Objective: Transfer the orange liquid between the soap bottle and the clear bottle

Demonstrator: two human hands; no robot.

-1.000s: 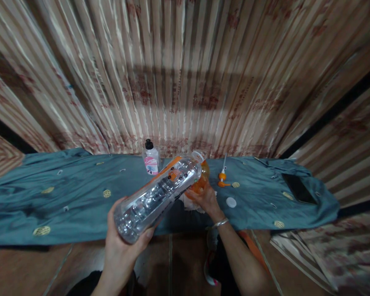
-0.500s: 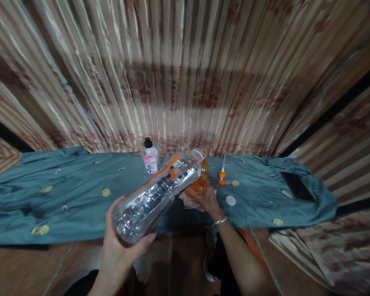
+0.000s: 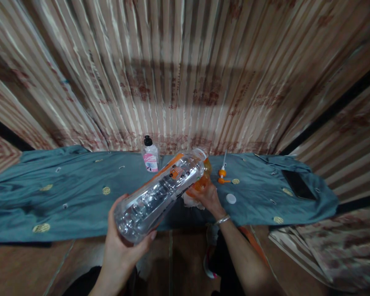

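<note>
While the left hand [image 3: 121, 250] is closed around the base of a large clear bottle [image 3: 157, 199], with its thumb along the lower side, the right hand [image 3: 209, 197] is closed around an orange bottle [image 3: 207, 166] just beyond. The clear bottle is held tilted above the counter, its white-ringed neck up and to the right, and it covers much of the orange one; whether the two necks touch, I cannot tell. A bracelet [image 3: 223, 219] is on the right wrist. Under the right hand lies a crumpled white tissue [image 3: 193, 202], partly hidden.

The counter carries a blue-green cloth [image 3: 80, 181] with yellow printed figures. Behind it hangs a striped curtain [image 3: 160, 94] with reddish print, and below is a brown tiled floor [image 3: 154, 267].

To the right of the orange bottle lies an orange pump head [image 3: 222, 174] with a pale tube, and near it a white round disc [image 3: 231, 199]. Farther right lies a dark flat phone [image 3: 298, 185]. On the left, toward the curtain, stands a small black-capped bottle [image 3: 150, 157] with a pink label.
</note>
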